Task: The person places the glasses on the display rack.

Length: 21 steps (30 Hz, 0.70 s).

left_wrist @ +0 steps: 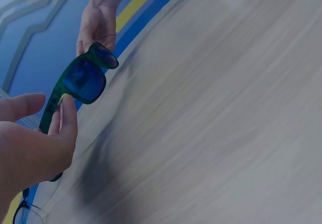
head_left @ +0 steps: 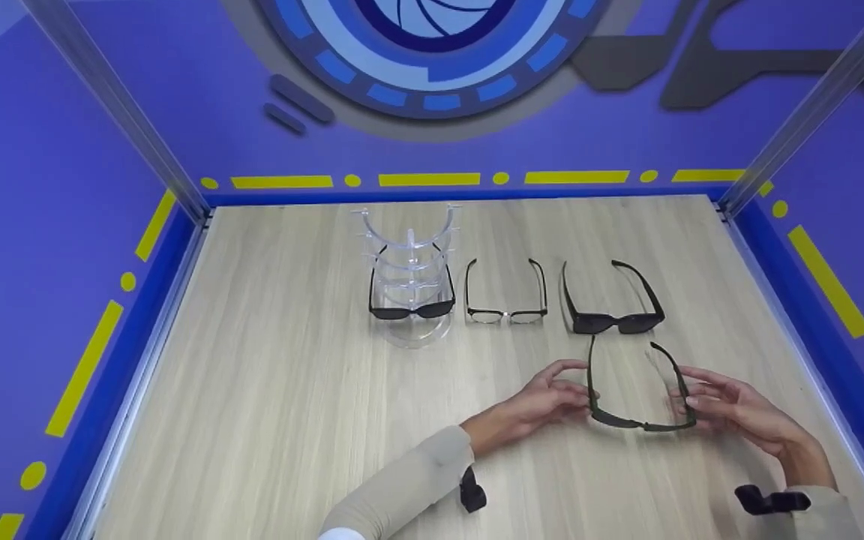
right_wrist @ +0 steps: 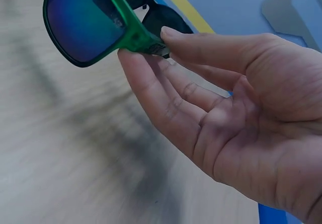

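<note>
Green-framed sunglasses (head_left: 616, 421) with blue-green mirrored lenses (right_wrist: 83, 22) are held off the table between both hands, temples unfolded and pointing away from me. My right hand (head_left: 747, 412) pinches the right temple near its hinge, thumb on one side and fingers on the other, as the right wrist view shows. At the opposite temple, my left hand (head_left: 541, 405) holds on with its fingers; the left wrist view shows a fingertip against the frame by the hinge. Just beyond lie black sunglasses (head_left: 618, 324), lenses toward me.
Clear-lensed glasses (head_left: 507, 316) lie left of the black sunglasses. Further left is a transparent tiered eyewear stand (head_left: 411, 262), with dark sunglasses (head_left: 412, 310) on a low tier. Blue-purple walls (head_left: 477, 157) enclose the wooden table (head_left: 274, 390) at back and sides.
</note>
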Motion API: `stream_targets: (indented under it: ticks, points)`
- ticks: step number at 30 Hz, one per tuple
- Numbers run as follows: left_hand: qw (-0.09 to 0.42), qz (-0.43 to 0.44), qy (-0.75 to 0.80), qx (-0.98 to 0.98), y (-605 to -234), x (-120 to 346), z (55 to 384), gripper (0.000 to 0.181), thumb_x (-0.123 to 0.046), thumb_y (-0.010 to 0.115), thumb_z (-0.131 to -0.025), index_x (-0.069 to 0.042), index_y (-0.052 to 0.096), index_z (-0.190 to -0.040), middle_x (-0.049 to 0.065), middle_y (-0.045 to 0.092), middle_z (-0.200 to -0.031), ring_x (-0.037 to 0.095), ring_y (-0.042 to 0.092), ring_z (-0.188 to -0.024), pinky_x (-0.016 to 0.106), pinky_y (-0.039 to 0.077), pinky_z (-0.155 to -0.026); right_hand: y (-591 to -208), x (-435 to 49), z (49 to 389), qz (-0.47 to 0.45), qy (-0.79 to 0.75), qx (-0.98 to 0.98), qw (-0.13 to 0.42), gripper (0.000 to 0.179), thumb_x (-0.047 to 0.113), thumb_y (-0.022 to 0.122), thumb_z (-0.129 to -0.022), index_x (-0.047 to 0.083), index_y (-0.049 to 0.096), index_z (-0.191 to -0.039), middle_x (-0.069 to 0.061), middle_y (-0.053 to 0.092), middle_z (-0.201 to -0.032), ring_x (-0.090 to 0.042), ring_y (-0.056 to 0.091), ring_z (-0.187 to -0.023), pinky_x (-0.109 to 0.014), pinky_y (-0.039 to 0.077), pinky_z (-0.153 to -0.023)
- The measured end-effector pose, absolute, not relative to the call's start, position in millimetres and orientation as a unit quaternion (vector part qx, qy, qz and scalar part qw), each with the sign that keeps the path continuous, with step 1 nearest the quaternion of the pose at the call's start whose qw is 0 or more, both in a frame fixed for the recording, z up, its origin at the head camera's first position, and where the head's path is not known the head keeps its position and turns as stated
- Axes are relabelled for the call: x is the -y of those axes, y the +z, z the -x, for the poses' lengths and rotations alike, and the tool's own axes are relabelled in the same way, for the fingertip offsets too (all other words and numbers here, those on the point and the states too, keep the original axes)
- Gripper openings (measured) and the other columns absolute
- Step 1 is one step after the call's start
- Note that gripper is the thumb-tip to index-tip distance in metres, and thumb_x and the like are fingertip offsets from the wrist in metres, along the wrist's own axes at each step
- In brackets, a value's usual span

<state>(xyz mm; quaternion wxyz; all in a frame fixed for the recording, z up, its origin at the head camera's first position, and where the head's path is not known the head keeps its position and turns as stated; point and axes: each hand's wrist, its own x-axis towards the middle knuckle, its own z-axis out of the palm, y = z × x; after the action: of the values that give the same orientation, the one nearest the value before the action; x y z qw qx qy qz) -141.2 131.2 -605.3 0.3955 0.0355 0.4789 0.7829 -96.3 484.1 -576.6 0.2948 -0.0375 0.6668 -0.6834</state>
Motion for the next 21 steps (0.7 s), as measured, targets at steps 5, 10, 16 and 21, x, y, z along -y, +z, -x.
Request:
stream_targets:
  ticks: [5,10,16,21]
  points:
    - [0.392,-0.041,0.783,-0.481,-600,-125,140,0.052,0.011,0.062,-0.091,-0.013,0.053,-0.137,-0.001,0.074,-0.093,0.011,0.071,-0.087,0.047,0.055,-0.105,-565,-477,95,0.045,-0.658,-0.693,0.290,0.053,0.002,0.047,-0.107,0.026,0.045,-0.154,0.007,0.071,-0.131,-0.009,0.069,-0.115,-0.031,0.060,-0.091]
    - [0.386,-0.044,0.781,-0.490,-593,-120,142,0.050,0.011,0.063,-0.091,-0.013,0.053,-0.134,0.003,0.075,-0.096,0.013,0.072,-0.086,0.047,0.056,-0.103,-555,-469,95,0.043,-0.638,-0.715,0.283,0.052,0.005,0.049,-0.106,0.026,0.044,-0.153,0.011,0.070,-0.130,-0.006,0.069,-0.113,-0.031,0.061,-0.089]
    - [0.373,-0.040,0.772,-0.513,-582,-113,144,0.046,0.010,0.065,-0.091,-0.010,0.053,-0.130,0.004,0.073,-0.095,0.014,0.071,-0.084,0.041,0.061,-0.093,-549,-460,95,0.053,-0.624,-0.726,0.282,0.053,0.005,0.049,-0.106,0.020,0.040,-0.157,0.012,0.070,-0.128,-0.007,0.070,-0.111,-0.035,0.062,-0.090]
    - [0.365,-0.045,0.765,-0.528,-574,-104,146,0.051,0.009,0.069,-0.089,-0.011,0.051,-0.132,0.002,0.072,-0.093,0.014,0.071,-0.084,0.032,0.064,-0.078,-547,-450,95,0.074,-0.636,-0.714,0.283,0.055,0.002,0.048,-0.106,0.011,0.035,-0.158,0.005,0.071,-0.130,-0.012,0.071,-0.112,-0.036,0.062,-0.089]
